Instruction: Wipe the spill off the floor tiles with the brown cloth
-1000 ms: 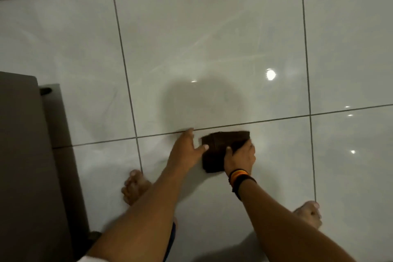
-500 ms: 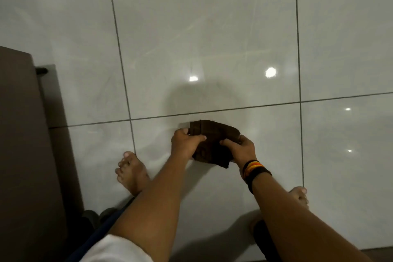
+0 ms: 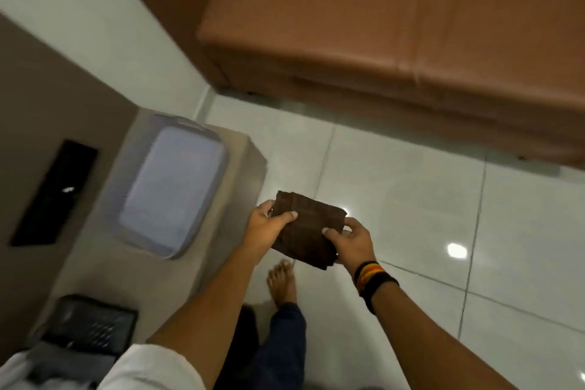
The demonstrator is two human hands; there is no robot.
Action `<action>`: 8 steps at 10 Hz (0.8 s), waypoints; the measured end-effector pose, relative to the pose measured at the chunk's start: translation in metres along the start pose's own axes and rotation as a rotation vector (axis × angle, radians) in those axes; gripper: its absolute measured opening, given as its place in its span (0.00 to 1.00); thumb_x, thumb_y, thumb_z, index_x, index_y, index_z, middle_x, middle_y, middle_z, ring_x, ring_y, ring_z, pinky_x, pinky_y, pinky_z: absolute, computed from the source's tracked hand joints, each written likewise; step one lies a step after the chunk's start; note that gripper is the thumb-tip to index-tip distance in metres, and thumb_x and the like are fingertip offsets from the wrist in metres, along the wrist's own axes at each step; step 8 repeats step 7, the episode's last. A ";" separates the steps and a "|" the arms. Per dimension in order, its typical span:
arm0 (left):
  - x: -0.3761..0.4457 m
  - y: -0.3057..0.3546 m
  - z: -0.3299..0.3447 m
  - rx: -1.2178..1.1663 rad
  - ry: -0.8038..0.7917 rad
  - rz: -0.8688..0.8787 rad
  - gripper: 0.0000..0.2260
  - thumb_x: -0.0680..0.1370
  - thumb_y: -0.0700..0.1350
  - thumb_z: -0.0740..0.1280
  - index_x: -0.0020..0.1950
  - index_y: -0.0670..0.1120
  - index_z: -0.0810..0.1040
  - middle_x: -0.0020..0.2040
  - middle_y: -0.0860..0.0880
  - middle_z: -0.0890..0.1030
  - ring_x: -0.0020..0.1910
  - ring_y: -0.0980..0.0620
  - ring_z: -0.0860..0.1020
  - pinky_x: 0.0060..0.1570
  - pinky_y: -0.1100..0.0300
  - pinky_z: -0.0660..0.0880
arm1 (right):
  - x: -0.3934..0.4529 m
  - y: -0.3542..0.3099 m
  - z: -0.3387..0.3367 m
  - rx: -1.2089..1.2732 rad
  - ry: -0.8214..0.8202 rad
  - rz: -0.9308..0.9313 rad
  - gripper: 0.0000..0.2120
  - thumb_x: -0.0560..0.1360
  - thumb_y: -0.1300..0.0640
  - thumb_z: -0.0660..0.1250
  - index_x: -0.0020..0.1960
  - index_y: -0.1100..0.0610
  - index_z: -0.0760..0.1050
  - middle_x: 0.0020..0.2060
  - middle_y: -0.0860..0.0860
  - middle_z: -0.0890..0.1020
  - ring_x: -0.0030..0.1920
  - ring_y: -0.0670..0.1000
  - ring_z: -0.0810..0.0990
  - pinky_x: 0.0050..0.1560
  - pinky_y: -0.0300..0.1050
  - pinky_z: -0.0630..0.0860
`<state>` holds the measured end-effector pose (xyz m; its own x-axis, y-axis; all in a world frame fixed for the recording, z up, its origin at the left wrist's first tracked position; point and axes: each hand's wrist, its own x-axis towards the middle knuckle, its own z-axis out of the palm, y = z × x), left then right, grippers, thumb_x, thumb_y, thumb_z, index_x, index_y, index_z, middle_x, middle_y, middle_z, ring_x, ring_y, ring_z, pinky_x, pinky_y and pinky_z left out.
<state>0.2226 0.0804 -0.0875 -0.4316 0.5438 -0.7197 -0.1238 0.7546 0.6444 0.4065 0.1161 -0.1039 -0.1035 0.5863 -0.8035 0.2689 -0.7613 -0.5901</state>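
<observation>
The folded brown cloth (image 3: 308, 228) is held in the air above the glossy white floor tiles (image 3: 411, 199), well clear of them. My left hand (image 3: 267, 225) pinches its left edge, thumb on top. My right hand (image 3: 351, 242), with striped bands at the wrist, grips its right edge. No spill shows on the tiles in this blurred view. My bare foot (image 3: 281, 282) stands on the floor below the cloth.
A brown leather sofa (image 3: 395, 28) fills the top right. To the left stands a low beige table (image 3: 221, 231) carrying a pale lavender tray (image 3: 171, 190) and a black mesh basket (image 3: 91, 323). A dark slab (image 3: 53, 193) lies on the grey surface at far left.
Both hands lifted the cloth off the floor and now hold it in the air. The view swung up from the tiles to the table and sofa.
</observation>
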 end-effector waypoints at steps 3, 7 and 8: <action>0.031 0.022 -0.226 -0.091 0.418 -0.006 0.12 0.74 0.43 0.78 0.55 0.42 0.84 0.56 0.40 0.86 0.51 0.43 0.84 0.52 0.55 0.80 | -0.019 -0.104 0.225 -0.270 -0.234 -0.151 0.19 0.75 0.59 0.75 0.65 0.57 0.79 0.55 0.57 0.86 0.55 0.60 0.85 0.64 0.53 0.80; 0.078 -0.016 -0.289 0.180 0.470 0.121 0.24 0.83 0.45 0.65 0.79 0.45 0.68 0.74 0.42 0.75 0.73 0.39 0.74 0.71 0.47 0.73 | -0.016 -0.106 0.299 -0.414 -0.361 -0.039 0.17 0.81 0.58 0.67 0.69 0.56 0.77 0.66 0.59 0.82 0.66 0.60 0.81 0.72 0.58 0.75; 0.078 -0.016 -0.289 0.180 0.470 0.121 0.24 0.83 0.45 0.65 0.79 0.45 0.68 0.74 0.42 0.75 0.73 0.39 0.74 0.71 0.47 0.73 | -0.016 -0.106 0.299 -0.414 -0.361 -0.039 0.17 0.81 0.58 0.67 0.69 0.56 0.77 0.66 0.59 0.82 0.66 0.60 0.81 0.72 0.58 0.75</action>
